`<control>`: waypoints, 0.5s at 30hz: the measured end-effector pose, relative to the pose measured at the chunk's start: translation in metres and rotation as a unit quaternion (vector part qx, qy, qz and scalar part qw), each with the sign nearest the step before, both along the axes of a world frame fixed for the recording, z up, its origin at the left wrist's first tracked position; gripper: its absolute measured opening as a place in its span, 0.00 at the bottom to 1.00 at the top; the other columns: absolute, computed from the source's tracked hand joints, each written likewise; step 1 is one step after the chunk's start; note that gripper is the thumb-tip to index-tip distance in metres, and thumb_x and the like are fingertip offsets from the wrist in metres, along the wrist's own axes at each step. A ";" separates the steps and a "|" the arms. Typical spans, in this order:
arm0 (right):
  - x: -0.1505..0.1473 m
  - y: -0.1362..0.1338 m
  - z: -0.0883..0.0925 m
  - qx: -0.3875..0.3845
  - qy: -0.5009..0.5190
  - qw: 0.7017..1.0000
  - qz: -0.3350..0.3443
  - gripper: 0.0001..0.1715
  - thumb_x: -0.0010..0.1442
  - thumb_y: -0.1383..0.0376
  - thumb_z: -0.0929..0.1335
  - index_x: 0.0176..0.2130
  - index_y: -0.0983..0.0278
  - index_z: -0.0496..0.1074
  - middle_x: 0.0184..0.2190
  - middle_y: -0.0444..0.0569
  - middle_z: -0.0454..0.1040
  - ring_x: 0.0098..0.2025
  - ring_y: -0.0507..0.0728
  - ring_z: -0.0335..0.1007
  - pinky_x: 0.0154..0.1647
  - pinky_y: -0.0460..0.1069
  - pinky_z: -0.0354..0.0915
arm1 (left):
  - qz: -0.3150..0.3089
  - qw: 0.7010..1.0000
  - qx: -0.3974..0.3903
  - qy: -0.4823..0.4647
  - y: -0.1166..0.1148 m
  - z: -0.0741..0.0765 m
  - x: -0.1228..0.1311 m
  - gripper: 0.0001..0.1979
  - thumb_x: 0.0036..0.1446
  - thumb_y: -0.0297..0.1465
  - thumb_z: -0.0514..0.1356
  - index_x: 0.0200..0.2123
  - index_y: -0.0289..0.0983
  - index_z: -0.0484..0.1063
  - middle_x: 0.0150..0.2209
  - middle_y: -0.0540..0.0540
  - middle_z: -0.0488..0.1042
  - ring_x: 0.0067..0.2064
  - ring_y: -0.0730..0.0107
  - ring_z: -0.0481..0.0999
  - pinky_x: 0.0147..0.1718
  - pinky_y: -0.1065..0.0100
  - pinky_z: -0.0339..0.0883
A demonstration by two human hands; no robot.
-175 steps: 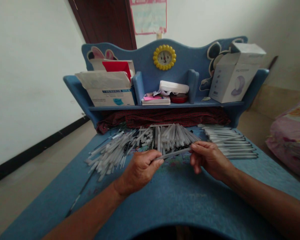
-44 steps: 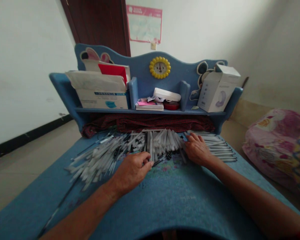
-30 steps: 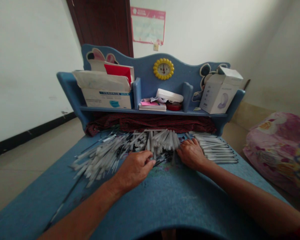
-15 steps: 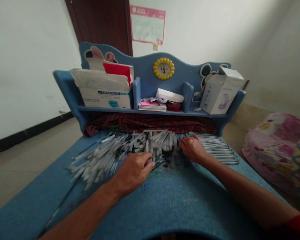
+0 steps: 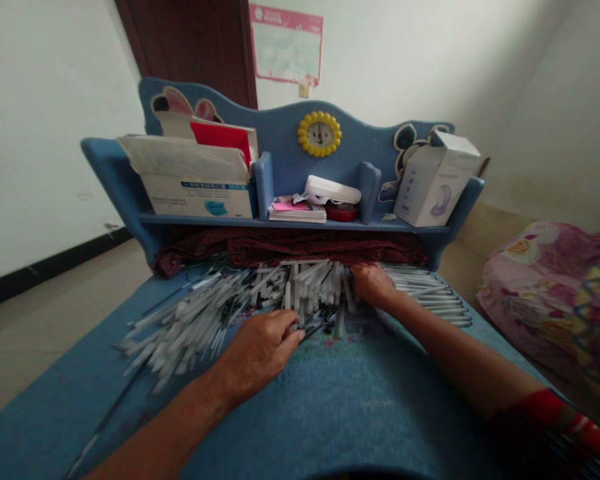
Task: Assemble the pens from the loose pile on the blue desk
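Note:
My left hand (image 5: 261,345) is at the near edge of a loose pile of whitish translucent thin sticks (image 5: 317,283). Its thumb and fingers are closed together beside dark slim rods (image 5: 317,325); what is between them, if anything, is hidden. My right hand (image 5: 374,285) reaches to the right end of that pile, its fingers curled and pointing away from me, so their tips are covered. Just right of it lies a neat row of slim grey sticks with dark ends (image 5: 437,293). More whitish sticks (image 5: 185,330) fan out loosely on the left.
The blue desk (image 5: 350,407) carries a shelf with a mask box (image 5: 195,193), papers (image 5: 296,212), a white box (image 5: 437,183) and a yellow clock (image 5: 319,134). A dark checked cloth (image 5: 290,245) lies under the shelf. Floral bedding (image 5: 545,280) is at the right.
My right hand has shifted slightly left and away, against the pile's right end. My left hand stays at the near edge. The whole view has moved slightly.

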State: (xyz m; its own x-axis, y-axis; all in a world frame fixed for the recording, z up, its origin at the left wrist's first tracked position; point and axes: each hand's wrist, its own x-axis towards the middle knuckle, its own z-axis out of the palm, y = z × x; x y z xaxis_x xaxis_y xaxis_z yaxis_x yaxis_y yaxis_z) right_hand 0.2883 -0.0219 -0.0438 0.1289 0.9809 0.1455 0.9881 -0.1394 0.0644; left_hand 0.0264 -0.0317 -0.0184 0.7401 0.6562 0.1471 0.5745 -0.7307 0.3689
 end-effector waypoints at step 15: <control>-0.014 -0.006 0.001 0.022 0.080 0.996 -0.030 0.18 0.56 0.73 0.59 0.45 0.67 0.70 0.41 0.58 0.75 0.43 0.59 0.73 0.40 0.48 0.62 | 0.003 1.000 0.003 -0.009 0.003 0.000 -0.003 0.13 0.58 0.34 0.50 0.36 0.35 0.72 0.32 0.44 0.75 0.36 0.64 0.74 0.36 0.65 0.64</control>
State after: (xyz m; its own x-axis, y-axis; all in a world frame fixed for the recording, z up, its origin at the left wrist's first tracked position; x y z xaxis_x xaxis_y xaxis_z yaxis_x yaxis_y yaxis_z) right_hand 0.2745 -0.0277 -0.0427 0.2126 0.9637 0.1616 0.9750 -0.1983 -0.1003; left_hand 0.0236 -0.0289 -0.0189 0.7340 0.6589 0.1643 0.5716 -0.7301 0.3743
